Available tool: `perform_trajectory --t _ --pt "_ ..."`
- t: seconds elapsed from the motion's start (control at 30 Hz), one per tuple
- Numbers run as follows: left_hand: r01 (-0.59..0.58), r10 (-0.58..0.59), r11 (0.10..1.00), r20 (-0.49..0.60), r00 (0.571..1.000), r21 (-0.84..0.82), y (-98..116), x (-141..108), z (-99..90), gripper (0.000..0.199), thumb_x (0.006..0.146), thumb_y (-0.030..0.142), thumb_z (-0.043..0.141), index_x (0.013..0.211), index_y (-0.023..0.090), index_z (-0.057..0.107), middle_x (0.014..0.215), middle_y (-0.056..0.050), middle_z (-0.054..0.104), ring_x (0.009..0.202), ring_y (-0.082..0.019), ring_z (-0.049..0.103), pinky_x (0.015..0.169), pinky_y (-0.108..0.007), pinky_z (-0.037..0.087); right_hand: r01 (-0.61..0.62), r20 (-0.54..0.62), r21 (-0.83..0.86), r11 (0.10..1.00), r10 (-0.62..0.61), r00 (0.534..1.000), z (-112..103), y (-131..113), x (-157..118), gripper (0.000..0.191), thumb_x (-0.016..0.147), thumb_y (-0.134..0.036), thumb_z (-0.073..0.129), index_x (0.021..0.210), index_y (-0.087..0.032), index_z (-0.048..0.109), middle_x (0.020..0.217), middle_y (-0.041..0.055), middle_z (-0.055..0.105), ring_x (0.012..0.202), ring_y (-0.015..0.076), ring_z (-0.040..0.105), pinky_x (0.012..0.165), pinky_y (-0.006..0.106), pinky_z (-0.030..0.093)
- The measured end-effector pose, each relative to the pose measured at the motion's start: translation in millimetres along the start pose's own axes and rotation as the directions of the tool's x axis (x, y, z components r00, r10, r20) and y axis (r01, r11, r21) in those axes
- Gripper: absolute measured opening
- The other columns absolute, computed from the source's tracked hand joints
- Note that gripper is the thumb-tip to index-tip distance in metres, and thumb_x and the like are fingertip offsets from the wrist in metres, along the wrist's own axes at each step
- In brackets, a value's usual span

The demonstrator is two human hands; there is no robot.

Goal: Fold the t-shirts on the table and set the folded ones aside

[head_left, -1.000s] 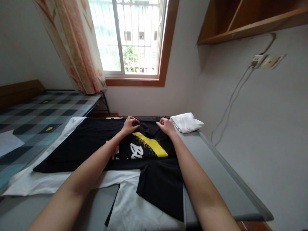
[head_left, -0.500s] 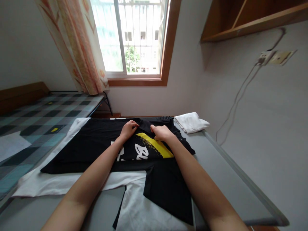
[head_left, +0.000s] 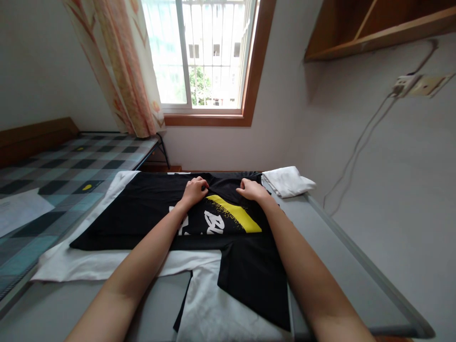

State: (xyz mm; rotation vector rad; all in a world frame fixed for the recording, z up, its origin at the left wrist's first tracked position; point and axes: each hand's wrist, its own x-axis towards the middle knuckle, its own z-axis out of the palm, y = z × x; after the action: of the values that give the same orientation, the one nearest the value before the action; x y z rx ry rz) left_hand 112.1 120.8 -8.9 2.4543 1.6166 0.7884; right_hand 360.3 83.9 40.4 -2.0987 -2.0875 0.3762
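A black T-shirt (head_left: 117, 213) with a yellow stripe and white lettering lies folded lengthwise on the table, one sleeve spread toward me. Beneath it is a white garment (head_left: 221, 308), its edges showing at the left and front. My left hand (head_left: 194, 191) is closed on the T-shirt's black cloth just left of the yellow stripe. To its right, my right hand (head_left: 252, 190) has its fingers curled on the far part of the same shirt, near the collar end. The fingertips of both hands are partly hidden.
A folded white cloth (head_left: 288, 181) rests at the table's far right corner. The grey table (head_left: 342, 266) runs along the right wall. To the left stands a bed (head_left: 107, 156) with a checked cover and a paper sheet (head_left: 24, 209). A shelf (head_left: 377, 38) hangs upper right.
My right hand has moved right across the black T-shirt, away from my left hand, which keeps its place on the cloth. The whole view has shifted slightly.
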Motion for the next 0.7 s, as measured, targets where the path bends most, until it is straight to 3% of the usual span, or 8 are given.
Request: perform_trajectory --t 0.1,0.2,0.27,0.4,0.53,0.6,0.7 --pt "-0.044 0.045 0.999 -0.029 0.999 0.006 1.3 -0.2 2.1 0.018 0.083 0.023 0.058 0.094 0.022 0.072 0.115 -0.008 0.066 0.111 -0.027 0.058 0.096 -0.042 0.041 -0.154 -0.212 0.058 0.986 0.163 0.963 4.5 22.9 11.1 0.032 0.090 -0.032 0.052 0.118 -0.019 0.062 0.122 0.0172 0.064 0.108 0.0287 0.063 0.089 0.038 0.047" --pt "-0.127 0.127 0.992 -0.043 0.991 -0.007 7.7 -1.2 3.6 0.032 0.088 0.027 0.054 0.118 0.025 0.066 0.136 -0.007 0.059 0.127 -0.026 0.049 0.103 -0.043 0.036 -0.051 -0.246 0.231 0.972 0.109 0.963 12.8 41.3 23.7 0.036 0.090 -0.024 0.052 0.124 -0.017 0.062 0.125 0.0140 0.065 0.116 0.0242 0.060 0.098 0.034 0.044" --pt "-0.178 0.179 0.984 0.009 0.984 -0.017 12.8 -2.3 4.5 0.036 0.091 0.029 0.051 0.125 0.027 0.063 0.139 -0.005 0.058 0.133 -0.024 0.045 0.107 -0.043 0.032 0.017 -0.251 0.318 0.948 0.067 0.966 19.1 48.6 31.0 0.039 0.090 -0.021 0.050 0.127 -0.014 0.061 0.128 0.0130 0.065 0.119 0.0218 0.059 0.101 0.031 0.043" --pt "-0.230 0.233 0.972 0.126 0.964 -0.039 18.6 -3.8 5.4 0.025 0.091 0.027 0.052 0.106 0.028 0.072 0.127 -0.001 0.068 0.127 -0.022 0.052 0.105 -0.042 0.033 0.003 -0.281 0.291 0.957 0.082 0.956 29.3 50.5 35.8 0.049 0.091 -0.017 0.044 0.138 -0.008 0.054 0.138 0.0165 0.057 0.128 0.0240 0.052 0.108 0.034 0.037" --pt "-0.221 0.228 0.973 0.122 0.966 -0.066 18.0 -3.8 5.3 0.024 0.091 0.029 0.053 0.103 0.026 0.073 0.126 -0.002 0.068 0.122 -0.022 0.056 0.099 -0.040 0.038 -0.101 -0.349 0.140 0.985 0.145 0.926 31.9 41.3 26.8 0.053 0.090 -0.023 0.047 0.143 -0.013 0.051 0.145 0.0182 0.047 0.130 0.0352 0.046 0.105 0.047 0.039" --pt "-0.222 0.229 0.973 0.116 0.967 -0.071 17.0 -3.7 5.8 0.024 0.092 0.031 0.052 0.103 0.026 0.073 0.125 -0.003 0.068 0.122 -0.022 0.056 0.099 -0.039 0.039 -0.067 -0.430 0.059 0.996 0.086 0.899 29.9 34.3 21.5 0.049 0.091 -0.027 0.049 0.138 -0.017 0.057 0.148 0.0165 0.043 0.130 0.0377 0.043 0.103 0.051 0.039" --pt "-0.236 0.243 0.969 0.103 0.965 -0.076 14.8 -3.2 7.7 0.025 0.092 0.032 0.052 0.104 0.026 0.073 0.125 -0.003 0.068 0.122 -0.021 0.057 0.100 -0.039 0.040 0.191 -0.398 -0.057 0.980 -0.197 0.896 27.0 21.7 16.9 0.043 0.094 -0.036 0.048 0.132 -0.022 0.063 0.149 0.0116 0.045 0.133 0.0326 0.042 0.107 0.048 0.037"
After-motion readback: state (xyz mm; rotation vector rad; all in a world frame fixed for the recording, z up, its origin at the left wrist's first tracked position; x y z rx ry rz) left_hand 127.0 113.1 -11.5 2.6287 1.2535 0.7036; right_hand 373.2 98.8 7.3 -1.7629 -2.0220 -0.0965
